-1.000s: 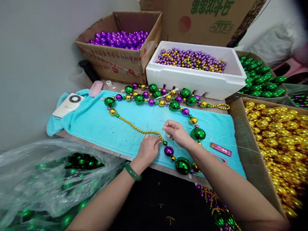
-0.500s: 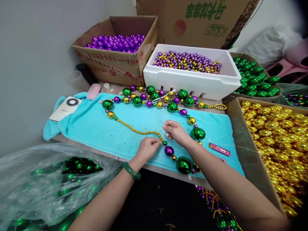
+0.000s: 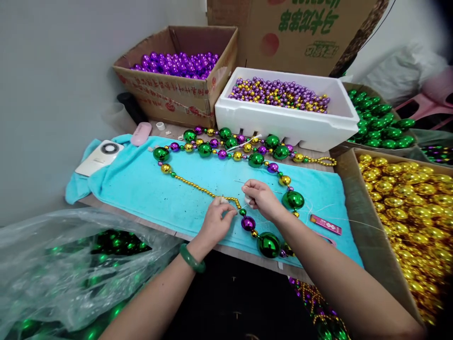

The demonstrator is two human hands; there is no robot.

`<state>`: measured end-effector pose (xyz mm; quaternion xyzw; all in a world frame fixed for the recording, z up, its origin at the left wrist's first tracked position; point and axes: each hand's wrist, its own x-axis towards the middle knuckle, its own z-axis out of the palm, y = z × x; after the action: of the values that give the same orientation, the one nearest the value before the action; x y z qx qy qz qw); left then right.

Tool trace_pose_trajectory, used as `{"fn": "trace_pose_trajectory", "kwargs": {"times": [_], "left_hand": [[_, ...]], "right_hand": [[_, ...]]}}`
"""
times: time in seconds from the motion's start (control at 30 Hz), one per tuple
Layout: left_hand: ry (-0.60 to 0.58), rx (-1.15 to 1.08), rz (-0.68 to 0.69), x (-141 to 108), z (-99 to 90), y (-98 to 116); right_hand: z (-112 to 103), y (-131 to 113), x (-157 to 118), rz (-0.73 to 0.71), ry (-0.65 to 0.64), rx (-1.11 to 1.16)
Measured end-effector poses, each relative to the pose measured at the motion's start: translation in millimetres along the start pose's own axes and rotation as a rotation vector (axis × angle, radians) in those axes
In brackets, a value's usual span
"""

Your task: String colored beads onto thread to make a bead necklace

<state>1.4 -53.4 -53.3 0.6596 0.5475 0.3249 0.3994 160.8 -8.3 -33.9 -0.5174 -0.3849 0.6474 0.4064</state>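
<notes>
A long strand of green, purple and gold beads (image 3: 256, 160) loops over a turquoise towel (image 3: 134, 165). My left hand (image 3: 216, 219) is at the small gold beads (image 3: 193, 185) of its near side, fingertips closed on them. Just to the right, my right hand (image 3: 260, 197) is closed in a pinch around a thin needle (image 3: 239, 181) that sticks out to the left. Thin clear thread runs near that hand. Below the hands lie a purple bead (image 3: 248, 223) and a large green bead (image 3: 269, 244) of the strand.
Behind the towel stand a carton of purple beads (image 3: 163, 101) and a white foam box (image 3: 283, 120) of small beads. A carton of gold beads (image 3: 371, 231) is at the right. A phone (image 3: 99, 158), a pink case (image 3: 141, 134) and a magenta packet (image 3: 325, 225) lie on the towel.
My left hand has shifted left along the gold beads, away from the green bead. My right hand keeps its pinch. The whole view has moved slightly.
</notes>
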Motion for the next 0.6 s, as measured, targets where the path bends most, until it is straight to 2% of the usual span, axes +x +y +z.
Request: {"fn": "trace_pose_trajectory", "kwargs": {"times": [0.07, 0.13, 0.23, 0.3, 0.6], "left_hand": [[0.084, -0.187, 0.001, -2, 0.4, -3], [0.098, -0.501, -0.048, -3, 1.7, -4], [0.008, -1.058, -0.223, -1, 5.9, -2], [-0.045, -1.267, -0.309, 2, 9.3, -1], [-0.053, -1.252, -0.448, 4, 16.5, -4]], "right_hand": [[-4, 5, 2, 0.027, 0.020, 0.034], [-5, 11, 2, 0.058, 0.031, 0.064], [-3, 18, 2, 0.098, 0.027, 0.091], [-1, 20, 1, 0.114, 0.020, 0.100], [-6, 29, 5, 0.139, 0.034, 0.021]]}}
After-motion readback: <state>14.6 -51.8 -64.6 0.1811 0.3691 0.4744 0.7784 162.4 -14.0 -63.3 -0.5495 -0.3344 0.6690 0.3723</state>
